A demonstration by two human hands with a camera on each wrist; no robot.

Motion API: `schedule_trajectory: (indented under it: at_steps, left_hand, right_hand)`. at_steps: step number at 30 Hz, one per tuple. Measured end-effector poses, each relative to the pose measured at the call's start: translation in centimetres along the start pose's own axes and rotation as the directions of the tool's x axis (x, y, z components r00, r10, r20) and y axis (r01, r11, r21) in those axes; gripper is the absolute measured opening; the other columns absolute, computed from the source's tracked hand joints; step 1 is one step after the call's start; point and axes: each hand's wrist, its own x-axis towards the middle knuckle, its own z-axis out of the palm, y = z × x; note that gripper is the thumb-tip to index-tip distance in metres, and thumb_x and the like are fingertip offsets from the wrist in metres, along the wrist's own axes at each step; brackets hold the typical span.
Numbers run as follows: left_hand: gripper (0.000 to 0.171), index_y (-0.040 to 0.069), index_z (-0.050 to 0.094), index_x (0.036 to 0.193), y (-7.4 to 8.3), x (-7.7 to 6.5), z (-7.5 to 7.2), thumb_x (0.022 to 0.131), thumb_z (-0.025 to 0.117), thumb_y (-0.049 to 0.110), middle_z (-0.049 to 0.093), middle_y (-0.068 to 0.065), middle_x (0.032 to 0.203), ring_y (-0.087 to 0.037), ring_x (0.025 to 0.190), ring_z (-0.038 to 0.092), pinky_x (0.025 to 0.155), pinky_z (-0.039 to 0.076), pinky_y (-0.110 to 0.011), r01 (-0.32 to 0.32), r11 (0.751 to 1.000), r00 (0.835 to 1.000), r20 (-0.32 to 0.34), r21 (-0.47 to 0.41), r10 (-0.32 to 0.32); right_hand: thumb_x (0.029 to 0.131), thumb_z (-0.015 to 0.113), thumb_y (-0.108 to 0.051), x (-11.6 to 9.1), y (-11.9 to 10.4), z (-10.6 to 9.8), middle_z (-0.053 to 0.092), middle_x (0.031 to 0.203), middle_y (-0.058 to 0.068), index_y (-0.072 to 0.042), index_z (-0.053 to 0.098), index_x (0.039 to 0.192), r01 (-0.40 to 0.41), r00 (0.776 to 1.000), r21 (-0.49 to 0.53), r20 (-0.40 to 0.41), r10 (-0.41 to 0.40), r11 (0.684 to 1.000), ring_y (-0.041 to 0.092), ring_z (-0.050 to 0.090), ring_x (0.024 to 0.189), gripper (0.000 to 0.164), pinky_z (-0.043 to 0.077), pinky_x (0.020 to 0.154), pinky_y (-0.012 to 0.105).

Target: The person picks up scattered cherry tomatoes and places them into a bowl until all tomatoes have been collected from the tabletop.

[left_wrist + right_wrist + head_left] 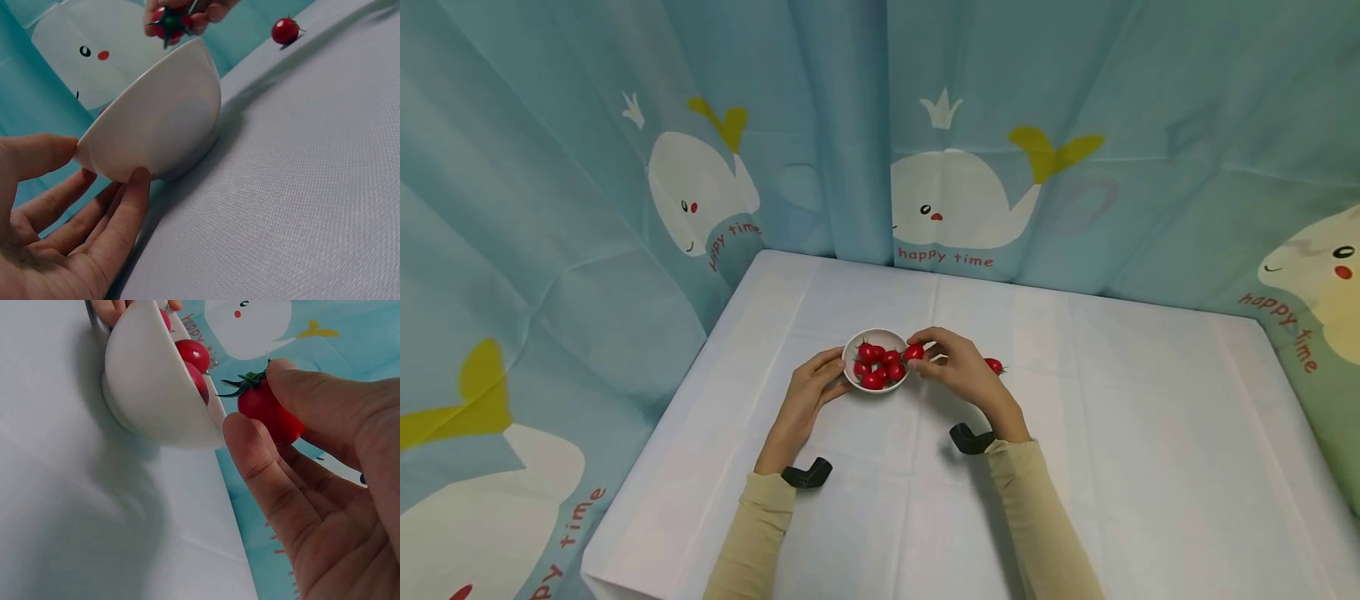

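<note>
A white bowl stands on the table, holding several red cherry tomatoes with green stems. My left hand grips the bowl's left side. In the left wrist view its thumb is at the rim and its fingertips touch the outer wall lower down. By the right rim, my right hand pinches one cherry tomato between thumb and fingers, the green leafy top facing the bowl. Another cherry tomato lies on the cloth; in the head view, the right hand partly covers it.
A white cloth covers the table. Blue curtains printed with whales hang along the back and left edges, with a greenish part at the right. A black wrist mount sits on the left wrist and another on the right.
</note>
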Motion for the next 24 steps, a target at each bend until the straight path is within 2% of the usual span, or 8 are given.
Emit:
schedule_trajectory:
  at_steps: [7, 14, 20, 24]
  left_hand:
    - [0.044, 0.003, 0.051, 0.15, 0.1, -0.2, 0.0, 0.109, 0.057, 0.017, 0.049, -0.016, 0.156, -0.029, 0.143, 0.051, 0.105, 0.059, -0.031, -0.003, 1.0, 1.0, 0.012, -0.012, 0.003]
    - [0.044, 0.004, 0.052, 0.15, 0.0, 0.0, -0.1, 0.109, 0.058, 0.019, 0.049, -0.014, 0.155, -0.025, 0.139, 0.054, 0.105, 0.059, -0.029, -0.005, 1.0, 1.0, 0.021, -0.016, 0.005]
    - [0.042, 0.003, 0.053, 0.149, 0.0, -0.1, -0.1, 0.109, 0.056, 0.017, 0.049, -0.014, 0.155, -0.027, 0.141, 0.052, 0.103, 0.06, -0.028, -0.001, 1.0, 1.0, 0.016, -0.015, 0.001]
    - [0.042, 0.003, 0.053, 0.149, 0.0, 0.0, -0.1, 0.109, 0.056, 0.016, 0.049, -0.014, 0.155, -0.027, 0.141, 0.052, 0.103, 0.06, -0.029, -0.011, 1.0, 1.0, 0.018, -0.018, 0.011]
  right_hand:
    - [0.096, 0.077, -0.02, 1.5, -0.7, 1.0, 0.071, 0.121, 0.007, -0.008, 0.068, 0.128, 0.032, 0.999, -0.028, 0.039, -0.03, 0.999, 0.023, 0.068, 0.102, 0.035, 0.064, 0.086, 0.033]
    - [0.095, 0.078, -0.018, 2.7, -1.5, 1.9, 0.07, 0.12, 0.009, -0.007, 0.069, 0.125, 0.066, 0.995, -0.081, 0.077, -0.06, 0.995, 0.023, 0.068, 0.1, 0.033, 0.064, 0.084, 0.032]
    - [0.096, 0.078, -0.018, 3.2, -1.9, 2.5, 0.071, 0.116, 0.01, -0.007, 0.069, 0.121, 0.049, 0.991, -0.127, 0.127, -0.032, 0.991, 0.022, 0.066, 0.1, 0.029, 0.063, 0.084, 0.031]
    - [0.096, 0.077, -0.017, 3.5, -2.3, 3.0, 0.071, 0.115, 0.009, -0.006, 0.068, 0.121, 0.038, 0.988, -0.162, 0.154, -0.013, 0.986, 0.02, 0.065, 0.097, 0.029, 0.061, 0.08, 0.026]
